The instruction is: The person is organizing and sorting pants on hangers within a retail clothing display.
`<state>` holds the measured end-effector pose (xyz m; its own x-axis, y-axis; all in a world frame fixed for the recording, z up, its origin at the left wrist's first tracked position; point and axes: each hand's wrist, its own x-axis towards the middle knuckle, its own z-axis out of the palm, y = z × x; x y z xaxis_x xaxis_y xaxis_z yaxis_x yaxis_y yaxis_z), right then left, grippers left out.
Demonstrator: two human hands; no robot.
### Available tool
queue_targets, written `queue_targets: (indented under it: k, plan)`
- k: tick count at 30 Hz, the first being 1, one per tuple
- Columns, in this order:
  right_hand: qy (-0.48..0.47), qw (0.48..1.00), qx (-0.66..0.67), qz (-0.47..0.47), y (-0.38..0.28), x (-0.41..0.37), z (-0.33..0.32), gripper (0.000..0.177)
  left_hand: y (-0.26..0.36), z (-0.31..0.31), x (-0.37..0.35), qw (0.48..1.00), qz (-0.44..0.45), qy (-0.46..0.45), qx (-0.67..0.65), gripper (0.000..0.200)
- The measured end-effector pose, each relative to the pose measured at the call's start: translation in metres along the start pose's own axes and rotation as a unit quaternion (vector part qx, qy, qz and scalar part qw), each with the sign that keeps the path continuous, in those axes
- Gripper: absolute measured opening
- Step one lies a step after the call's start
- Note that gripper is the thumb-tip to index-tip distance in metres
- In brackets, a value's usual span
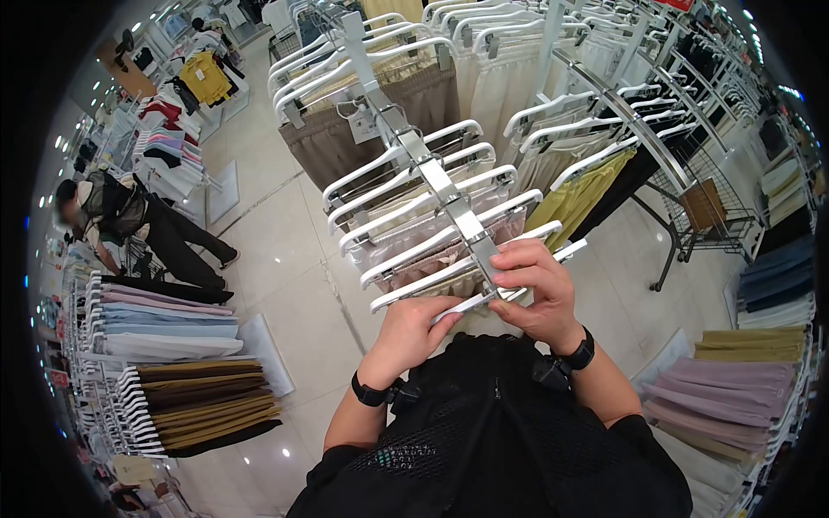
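Observation:
Straight ahead of me a metal display rail (466,220) carries white clip hangers with pants and skirts in beige, pink and brown. My left hand (404,338) is closed on the front white hanger (471,304), fingers and thumb around its left arm. At the near end of the rail, my right hand (544,298) has its fingers curled against the metal, with the thumb low beside the hanger's middle. Its palm side hides part of that hanger and whatever hangs under it. Just behind, another white hanger (414,289) holds a light garment.
A person in dark clothes (164,229) bends at a rack on the left. Folded-over pants (211,393) hang at lower left, lilac pants (734,388) at lower right. A wire cart on wheels (717,211) stands at right. Yellow-green pants (583,194) hang nearby.

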<state>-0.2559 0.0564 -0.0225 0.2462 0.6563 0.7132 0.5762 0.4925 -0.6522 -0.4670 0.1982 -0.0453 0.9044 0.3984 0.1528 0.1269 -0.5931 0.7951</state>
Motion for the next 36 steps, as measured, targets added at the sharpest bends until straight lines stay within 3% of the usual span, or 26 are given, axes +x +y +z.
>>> queue_targets:
  k: [14, 17, 20, 21, 23, 30, 36]
  plan:
    - [-0.011, 1.000, 0.003, -0.008, 0.001, 0.003, -0.003, 0.041, 0.004, -0.003, -0.002, 1.000, 0.007, 0.001, 0.008, 0.019]
    - [-0.019, 1.000, 0.004, -0.005, 0.001, 0.003, -0.005, 0.041, 0.006, -0.008, -0.002, 0.999, 0.025, 0.041, 0.003, 0.016]
    - [-0.024, 1.000, -0.001, -0.006, 0.000, 0.004, -0.005, 0.041, 0.009, -0.020, 0.003, 0.985, 0.018, 0.172, -0.009, 0.017]
    - [-0.024, 1.000, -0.003, -0.005, -0.001, 0.005, -0.005, 0.042, 0.009, -0.024, 0.007, 0.985, 0.018, 0.173, -0.009, 0.017]
    - [-0.024, 1.000, -0.004, -0.006, -0.002, 0.006, -0.006, 0.042, 0.007, -0.032, 0.014, 0.968, 0.084, 0.226, 0.069, 0.019]
    - [-0.036, 0.999, -0.009, -0.011, 0.000, 0.007, -0.009, 0.042, -0.005, -0.031, 0.019, 0.975, 0.066, 0.160, 0.139, 0.019]
    - [-0.041, 0.999, -0.009, -0.007, 0.000, 0.006, -0.011, 0.041, 0.003, -0.035, 0.023, 0.988, 0.024, 0.129, 0.082, 0.022]
